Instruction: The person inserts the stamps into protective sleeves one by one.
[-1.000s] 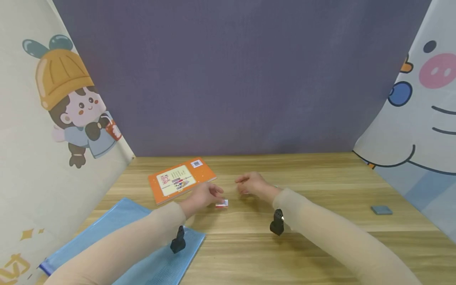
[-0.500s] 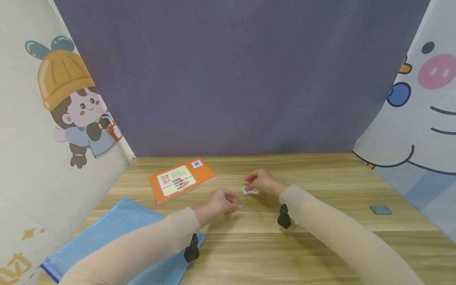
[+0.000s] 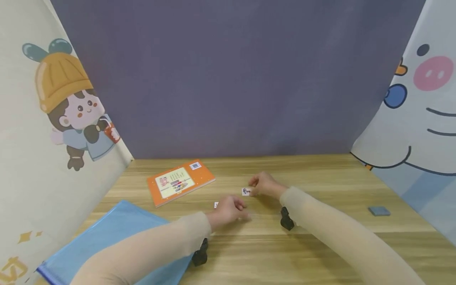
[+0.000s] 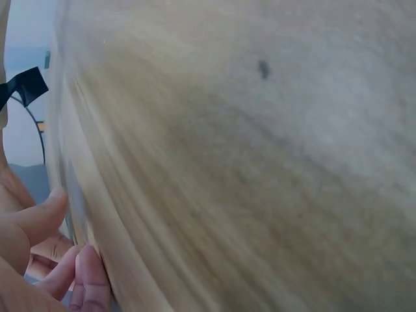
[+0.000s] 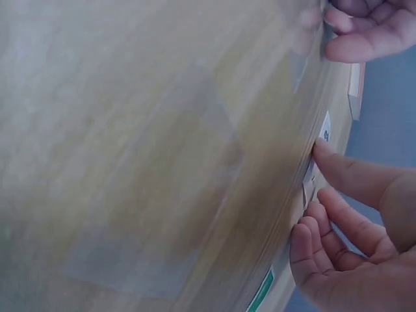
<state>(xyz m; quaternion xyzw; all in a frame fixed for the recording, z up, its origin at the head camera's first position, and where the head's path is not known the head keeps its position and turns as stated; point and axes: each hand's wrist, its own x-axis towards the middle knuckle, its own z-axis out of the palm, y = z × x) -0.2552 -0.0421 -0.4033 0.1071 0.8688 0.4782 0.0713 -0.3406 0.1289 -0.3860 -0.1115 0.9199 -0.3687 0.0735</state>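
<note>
My right hand (image 3: 266, 186) is at a small white picture card (image 3: 246, 191) lying on the wooden table. Its fingers cover the card's right part. In the right wrist view, the thumb of the right hand (image 5: 370, 227) touches the card (image 5: 326, 123), with the other fingertips curled a little apart from the thumb. My left hand (image 3: 229, 209) hovers slightly blurred over the table, nearer to me, fingers loosely bent and holding nothing. Behind it a second small card (image 3: 215, 204) peeks out, mostly hidden. The left hand (image 4: 52, 266) also shows in the left wrist view.
An orange book (image 3: 181, 182) lies at the back left. A blue mesh pouch (image 3: 117, 233) is under the left forearm. Far right sits a small grey-blue block (image 3: 379, 211). A green-edged piece (image 5: 262, 290) shows in the right wrist view.
My left hand has left the second card and moved right and nearer to me. The right hand has shifted right and come down onto the other card.
</note>
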